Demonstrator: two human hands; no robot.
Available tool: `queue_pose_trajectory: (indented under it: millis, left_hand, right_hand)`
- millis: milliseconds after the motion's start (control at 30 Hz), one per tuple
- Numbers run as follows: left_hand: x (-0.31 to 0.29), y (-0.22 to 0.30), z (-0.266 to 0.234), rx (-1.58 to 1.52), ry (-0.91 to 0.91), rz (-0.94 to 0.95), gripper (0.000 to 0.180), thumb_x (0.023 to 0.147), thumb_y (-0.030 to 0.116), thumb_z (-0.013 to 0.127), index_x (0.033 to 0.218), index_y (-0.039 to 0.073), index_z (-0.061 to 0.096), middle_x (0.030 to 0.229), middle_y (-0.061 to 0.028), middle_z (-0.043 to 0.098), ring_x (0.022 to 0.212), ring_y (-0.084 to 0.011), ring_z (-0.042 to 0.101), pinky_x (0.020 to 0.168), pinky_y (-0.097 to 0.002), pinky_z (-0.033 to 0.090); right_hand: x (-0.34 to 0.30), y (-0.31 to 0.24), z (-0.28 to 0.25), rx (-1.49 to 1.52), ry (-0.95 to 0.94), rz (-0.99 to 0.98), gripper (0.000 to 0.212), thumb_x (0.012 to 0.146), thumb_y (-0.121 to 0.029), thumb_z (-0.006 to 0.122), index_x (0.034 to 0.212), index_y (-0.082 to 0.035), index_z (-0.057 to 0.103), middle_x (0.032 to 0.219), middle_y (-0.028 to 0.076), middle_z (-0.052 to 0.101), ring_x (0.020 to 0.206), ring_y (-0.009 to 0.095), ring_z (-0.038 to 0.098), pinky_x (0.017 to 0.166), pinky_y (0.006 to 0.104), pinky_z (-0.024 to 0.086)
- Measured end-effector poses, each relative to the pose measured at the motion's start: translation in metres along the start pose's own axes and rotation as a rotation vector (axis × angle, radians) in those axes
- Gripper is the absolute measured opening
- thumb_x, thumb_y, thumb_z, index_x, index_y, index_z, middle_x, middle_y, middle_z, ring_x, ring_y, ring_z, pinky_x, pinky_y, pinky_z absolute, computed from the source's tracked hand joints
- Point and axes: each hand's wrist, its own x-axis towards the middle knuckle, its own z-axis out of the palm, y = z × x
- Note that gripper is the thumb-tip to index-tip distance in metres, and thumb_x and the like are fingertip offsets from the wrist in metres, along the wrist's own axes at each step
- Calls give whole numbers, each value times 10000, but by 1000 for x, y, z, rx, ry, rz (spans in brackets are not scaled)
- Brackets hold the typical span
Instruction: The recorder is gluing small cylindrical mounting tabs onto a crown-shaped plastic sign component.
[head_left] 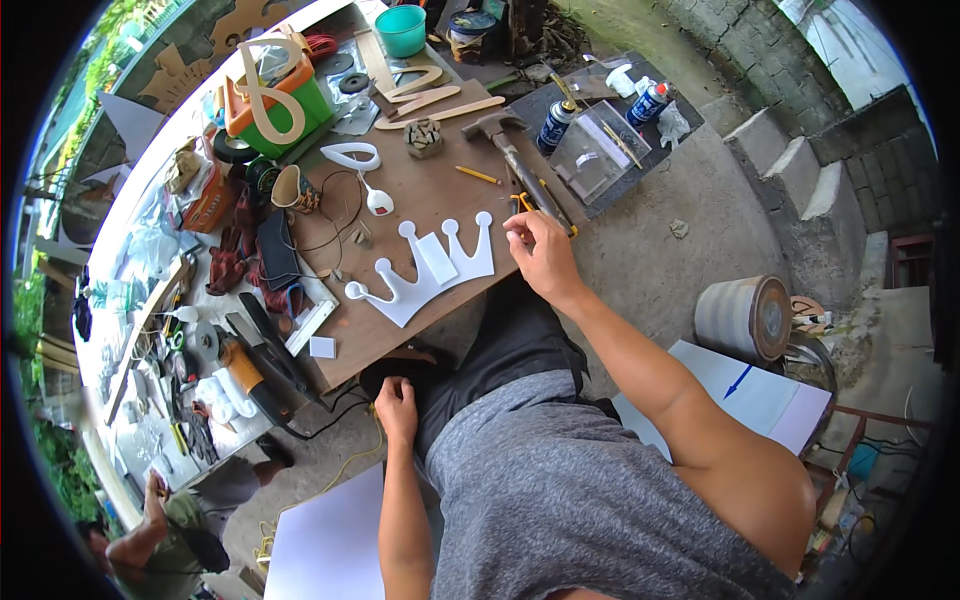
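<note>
Flat on the brown tabletop (430, 195), close along the near edge: white crown cut-out (403, 299), base toward the body, five ball-tipped points toward the far side. Across its body, a white rectangular piece (437, 259). Just beside the rightmost point, at the corner of the board, right hand (545, 260), bent, thumb and forefinger drawn near each other; cannot tell about anything pinched between them. Lower, in front of the near edge and off the board, left hand (396, 408), fingers curled loosely; cannot tell about anything inside them.

By the near edge, left of the crown, a small white square (322, 347). Beyond the points, a strip of bare board as far as the pencil (478, 174), with room for sliding. Tighter on the right: hammer (522, 168) along the side edge, handle end close to the right hand. Tighter too on the left: cup (295, 188), thin cable and orange grinder (240, 365) amid clutter.

Farther out, past the patterned block (423, 138), pale wooden letters (418, 93) and green bin (292, 125). Past the right edge, a lower dark table with two spray cans (555, 128), then concrete floor (650, 265) reaching to a bucket (740, 318).
</note>
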Motion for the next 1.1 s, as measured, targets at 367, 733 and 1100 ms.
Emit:
queue_pose_trajectory:
  millis: [367,733,1100]
  left_hand:
    - [0,2,0,31,12,14,184,897,167,641,932,-13,652,813,-195,678,747,-344,665,697,-410,513]
    - [0,-7,0,36,2,-78,212,893,217,646,934,9,662,827,-192,680,769,-346,666,713,-420,517]
    - [0,-11,-3,-23,-51,-129,212,891,207,640,929,-1,658,839,-187,684,779,-332,672,719,-405,520]
  right_hand:
    - [-1,6,4,47,22,82,113,835,2,644,947,-11,640,847,114,640,760,264,614,697,377,483]
    - [-4,1,10,15,-47,121,120,877,-21,640,996,-8,648,878,98,660,755,198,629,710,327,515]
    - [-3,-11,17,-19,-81,110,132,900,-49,627,1027,-22,650,894,82,653,741,179,594,710,324,499]
